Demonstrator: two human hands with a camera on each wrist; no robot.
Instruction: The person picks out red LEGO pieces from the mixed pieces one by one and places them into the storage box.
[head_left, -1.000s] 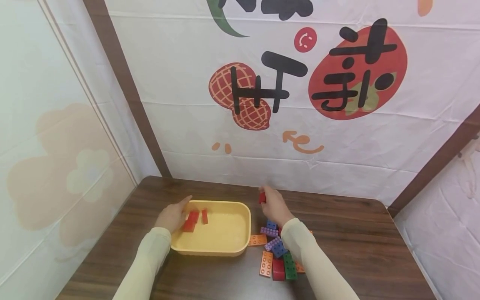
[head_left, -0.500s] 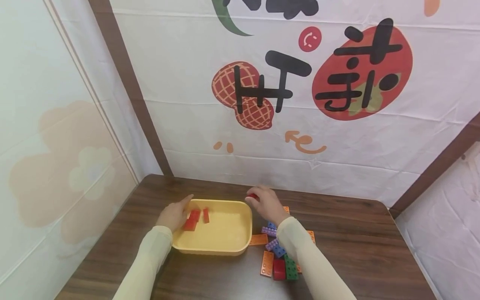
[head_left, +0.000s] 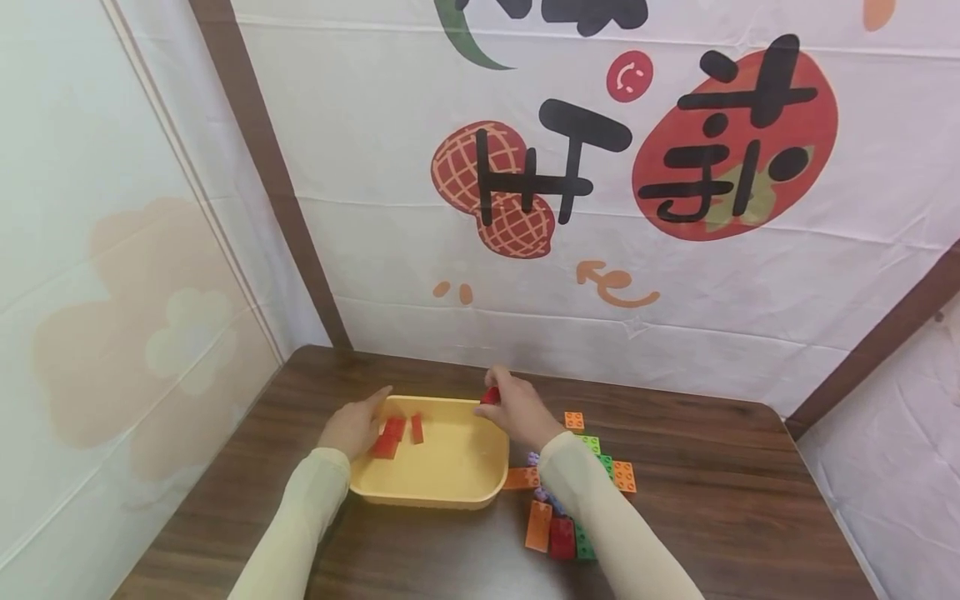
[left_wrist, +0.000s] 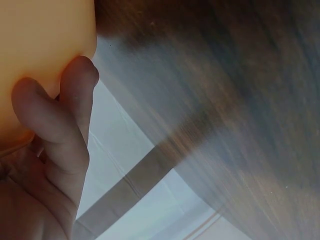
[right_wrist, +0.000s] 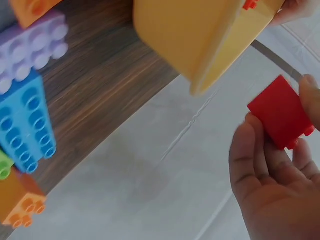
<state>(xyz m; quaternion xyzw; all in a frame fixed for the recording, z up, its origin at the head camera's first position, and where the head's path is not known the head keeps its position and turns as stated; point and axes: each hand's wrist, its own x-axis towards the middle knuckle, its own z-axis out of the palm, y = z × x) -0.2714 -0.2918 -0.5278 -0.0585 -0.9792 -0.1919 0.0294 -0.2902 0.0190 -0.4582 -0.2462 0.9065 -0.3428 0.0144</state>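
Observation:
A yellow plastic bin (head_left: 450, 471) stands on the table, with several red bricks (head_left: 386, 447) inside at its left end. My left hand (head_left: 349, 428) holds the bin by its left side; in the left wrist view, bent fingers (left_wrist: 47, 117) press against the outer wall. Above the bin's far right corner, my right hand (head_left: 522, 412) pinches a red toy brick (right_wrist: 281, 112) between thumb and fingers. That brick is apart from the bin, its studs facing away from the fingertips' open side.
Right of the bin lies a pile of building bricks, among them orange (head_left: 538, 527), red (head_left: 562, 538), green, purple and blue (right_wrist: 25, 125) ones, partly hidden by the right sleeve. An orange brick (head_left: 520, 478) lies close against the bin. A printed cloth wall (head_left: 390, 267) rises behind the table (head_left: 712, 500).
My right hand has moved left with the red brick, from beside the bin to over its far right corner. The left hand stays on the bin, and the view has shifted slightly.

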